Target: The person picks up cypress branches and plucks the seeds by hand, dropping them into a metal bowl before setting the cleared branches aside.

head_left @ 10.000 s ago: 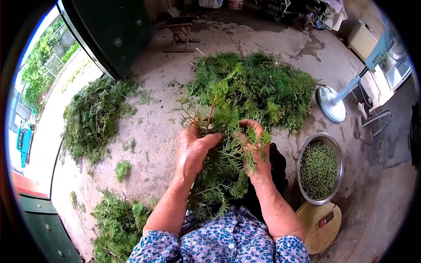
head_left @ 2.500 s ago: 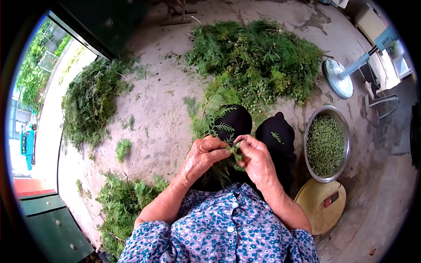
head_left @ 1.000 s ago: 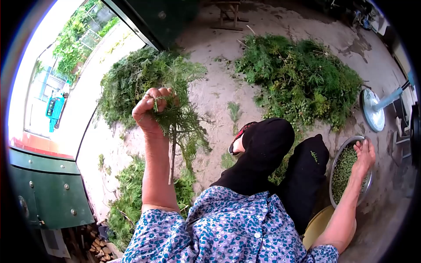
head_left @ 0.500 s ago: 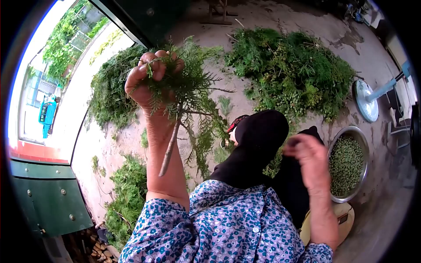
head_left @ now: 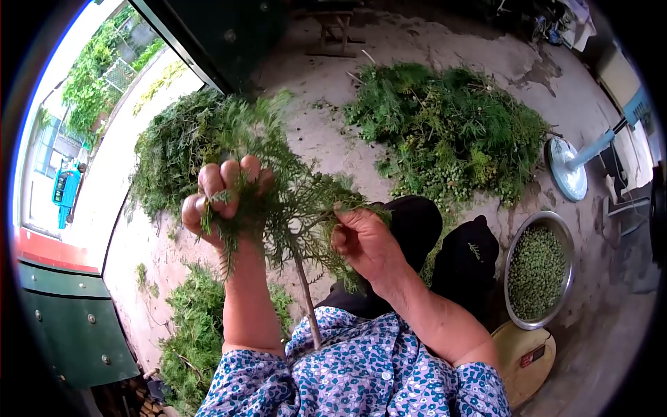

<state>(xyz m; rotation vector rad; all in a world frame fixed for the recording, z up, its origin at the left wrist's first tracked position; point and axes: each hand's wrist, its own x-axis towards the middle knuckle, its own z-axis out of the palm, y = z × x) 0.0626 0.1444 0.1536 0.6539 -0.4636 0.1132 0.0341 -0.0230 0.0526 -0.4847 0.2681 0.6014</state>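
Left hand [head_left: 226, 191] grips the branch [head_left: 281, 208] up high, probably so the right hand [head_left: 368, 243] can pinch its sprigs. Bowl's [head_left: 569, 267] likely close for easy drops.

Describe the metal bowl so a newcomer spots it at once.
On the floor right of the black knees, between the blue stand and the tan disc, sits a shiny metal bowl. Unlike the leafy heaps, it holds loose small green pieces.

Leafy green branch [head_left: 286, 201] tilted, bare stem [head_left: 306, 299] lowermost; green berries [head_left: 537, 272] inside metal bowl [head_left: 532, 324].
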